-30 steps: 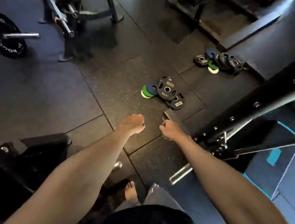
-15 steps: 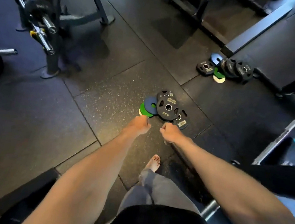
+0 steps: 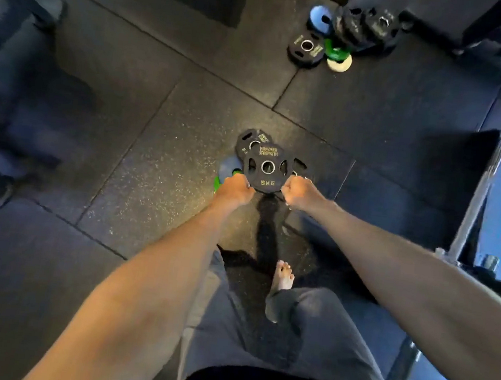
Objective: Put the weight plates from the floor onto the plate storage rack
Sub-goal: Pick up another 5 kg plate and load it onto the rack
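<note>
A pile of weight plates lies on the black rubber floor (image 3: 152, 163) just ahead of me. On top is a black 5 kg plate (image 3: 265, 168). Under it lie a smaller black plate (image 3: 251, 140), a blue plate (image 3: 228, 168) and a green plate (image 3: 217, 183). My left hand (image 3: 235, 188) curls its fingers at the 5 kg plate's near left edge, and my right hand (image 3: 297, 192) curls at its near right edge. Another black plate (image 3: 300, 166) is partly hidden by my right hand. No storage rack that I can make out is in view.
A second pile lies farther off: a black plate (image 3: 306, 47), blue (image 3: 320, 16), green (image 3: 333, 51) and white (image 3: 338, 64) plates, and stacked black plates (image 3: 368, 25). A steel bar (image 3: 492, 167) runs along the right. Blurred dark equipment (image 3: 7, 68) stands left. My bare foot (image 3: 283, 276) is below the pile.
I have stepped forward and bent over the near pile. Both hands travelled from short of the plates to the 5 kg plate's near edges. The rack frame on the right left the view.
</note>
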Available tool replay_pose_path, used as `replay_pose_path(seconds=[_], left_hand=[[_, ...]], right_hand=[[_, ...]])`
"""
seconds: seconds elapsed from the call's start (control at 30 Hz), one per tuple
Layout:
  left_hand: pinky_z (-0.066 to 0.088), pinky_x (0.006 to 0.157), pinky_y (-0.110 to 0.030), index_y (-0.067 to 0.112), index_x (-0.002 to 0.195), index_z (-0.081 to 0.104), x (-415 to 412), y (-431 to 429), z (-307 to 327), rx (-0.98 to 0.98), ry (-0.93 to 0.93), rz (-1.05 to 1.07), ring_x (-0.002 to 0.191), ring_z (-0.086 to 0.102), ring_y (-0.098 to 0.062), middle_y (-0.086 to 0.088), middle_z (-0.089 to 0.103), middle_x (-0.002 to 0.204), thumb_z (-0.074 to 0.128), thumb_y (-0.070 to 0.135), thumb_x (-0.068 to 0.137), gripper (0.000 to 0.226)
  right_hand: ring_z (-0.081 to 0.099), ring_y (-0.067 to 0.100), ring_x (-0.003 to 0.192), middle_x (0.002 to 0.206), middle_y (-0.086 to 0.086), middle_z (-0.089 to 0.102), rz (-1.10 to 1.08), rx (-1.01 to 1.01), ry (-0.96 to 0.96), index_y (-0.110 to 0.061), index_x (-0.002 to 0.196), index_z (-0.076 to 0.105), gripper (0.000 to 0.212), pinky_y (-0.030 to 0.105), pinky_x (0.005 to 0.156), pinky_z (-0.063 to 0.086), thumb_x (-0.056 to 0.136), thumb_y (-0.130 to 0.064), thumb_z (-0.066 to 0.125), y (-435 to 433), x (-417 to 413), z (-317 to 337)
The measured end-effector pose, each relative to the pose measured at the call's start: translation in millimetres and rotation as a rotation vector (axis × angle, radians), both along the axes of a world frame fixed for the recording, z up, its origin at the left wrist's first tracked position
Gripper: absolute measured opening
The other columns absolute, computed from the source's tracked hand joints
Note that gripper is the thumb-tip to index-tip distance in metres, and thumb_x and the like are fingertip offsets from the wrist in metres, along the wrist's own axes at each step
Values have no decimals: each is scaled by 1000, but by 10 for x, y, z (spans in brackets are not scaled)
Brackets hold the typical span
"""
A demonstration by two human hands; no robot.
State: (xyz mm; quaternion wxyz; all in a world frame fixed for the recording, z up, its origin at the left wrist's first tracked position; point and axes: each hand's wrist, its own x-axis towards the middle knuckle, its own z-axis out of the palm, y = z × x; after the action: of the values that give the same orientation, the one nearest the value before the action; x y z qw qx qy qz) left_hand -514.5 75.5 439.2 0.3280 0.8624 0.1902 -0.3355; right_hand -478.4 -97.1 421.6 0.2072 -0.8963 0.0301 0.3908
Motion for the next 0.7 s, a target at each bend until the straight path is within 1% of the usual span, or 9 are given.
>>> replay_pose_path(seconds=[0.07, 0.13, 0.2, 0.27, 0.37, 0.43, 0.57, 0.63, 0.7], left_hand=[[57, 78, -43, 6, 84, 60, 279, 108, -323, 4, 40, -36, 97, 66, -38, -22, 66, 100, 46, 17, 97, 22], [57, 81, -44, 3, 101, 66, 543, 191, -743, -2, 67, -23, 100, 67, -38, -20, 68, 108, 49, 17, 95, 24], [58, 81, -45, 11, 103, 64, 774, 257, -1257, 8, 110, 4, 99, 67, -36, -18, 69, 108, 50, 21, 92, 20], [58, 83, -47, 12, 107, 60, 979, 307, -1843, 26, 147, -2, 101, 67, -36, -18, 69, 108, 53, 25, 90, 22], [57, 84, -49, 8, 133, 47, 1247, 313, -2622, 47, 164, 15, 107, 65, -39, -20, 64, 122, 54, 26, 91, 47], [58, 83, -48, 7, 146, 34, 1370, 292, -3042, 66, 173, 19, 109, 64, -39, -19, 60, 129, 52, 26, 94, 58], [61, 72, -50, 7, 153, 16, 1528, 232, -3874, 60, 230, 73, 102, 66, -39, -20, 57, 132, 51, 34, 96, 72], [61, 73, -49, 9, 155, 4, 1581, 225, -4299, 52, 250, 89, 103, 66, -38, -18, 56, 134, 51, 39, 98, 80], [62, 68, -46, 11, 155, 5, 1606, 192, -4572, 54, 241, 116, 102, 66, -38, -17, 53, 137, 51, 43, 97, 81]], right_hand=[[62, 38, 108, 101, 23, 64, -114, 65, 47, -1, 96, 66, 20, 38, 84, 49, 93, -6, 46, 93, 169, -267], [62, 40, 106, 109, 26, 65, -228, 62, 50, 5, 104, 64, 25, 39, 84, 48, 95, -8, 44, 159, 339, -536], [62, 39, 102, 110, 24, 66, -259, 11, 0, 0, 109, 60, 27, 39, 82, 47, 96, -16, 43, 175, 461, -927], [60, 39, 104, 115, 22, 63, -305, -3, 10, -4, 117, 54, 28, 40, 85, 49, 96, -19, 43, 175, 584, -1417], [57, 41, 111, 122, 22, 58, -360, -36, 5, -7, 126, 45, 31, 46, 90, 49, 98, -21, 45, 151, 805, -2204], [55, 42, 115, 129, 23, 54, -399, -65, -14, -8, 131, 40, 36, 44, 88, 47, 99, -21, 47, 112, 954, -2743], [52, 44, 119, 141, 26, 37, -461, -129, -67, -9, 142, 28, 50, 40, 80, 38, 98, -21, 48, 12, 1200, -3724], [46, 45, 125, 144, 25, 33, -437, -176, -98, -9, 148, 22, 58, 44, 86, 41, 98, -26, 48, -27, 1276, -4127], [42, 44, 128, 145, 25, 30, -416, -220, -98, -10, 149, 20, 63, 47, 94, 43, 98, -31, 49, -60, 1328, -4472]])
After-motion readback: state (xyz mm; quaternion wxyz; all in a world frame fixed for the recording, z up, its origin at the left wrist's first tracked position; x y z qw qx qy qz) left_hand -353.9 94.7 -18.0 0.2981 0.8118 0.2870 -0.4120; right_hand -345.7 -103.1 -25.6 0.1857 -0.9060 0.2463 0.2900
